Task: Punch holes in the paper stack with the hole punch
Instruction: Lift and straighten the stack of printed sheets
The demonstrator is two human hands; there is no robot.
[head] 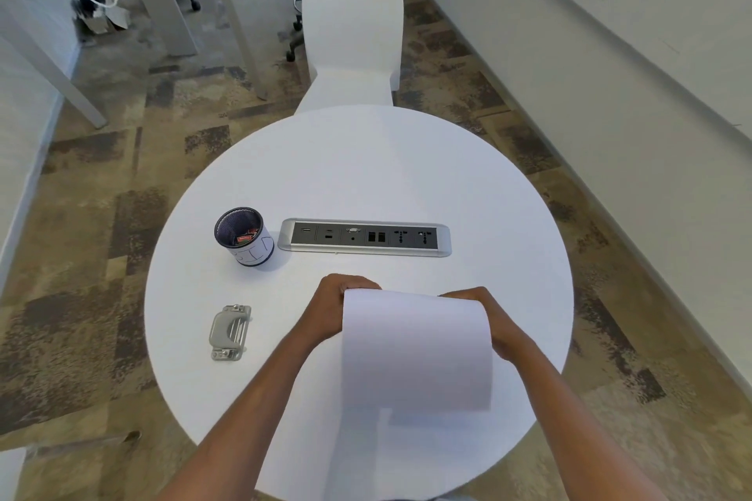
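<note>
I hold a white paper stack (pixel 415 354) upright over the near part of the round white table (pixel 366 175). My left hand (pixel 331 307) grips its left edge near the top. My right hand (pixel 494 323) grips the right edge, partly hidden behind the sheets. The top of the stack curls away from me and its lower end hangs just above the tabletop. The grey metal hole punch (pixel 230 333) lies flat on the table, well to the left of my left hand and apart from the paper.
A black mesh pen cup (pixel 243 236) with a white label stands behind the punch. A power and data socket strip (pixel 364 237) is set into the table's middle. A white chair (pixel 352 33) stands at the far edge. Patterned carpet surrounds the table.
</note>
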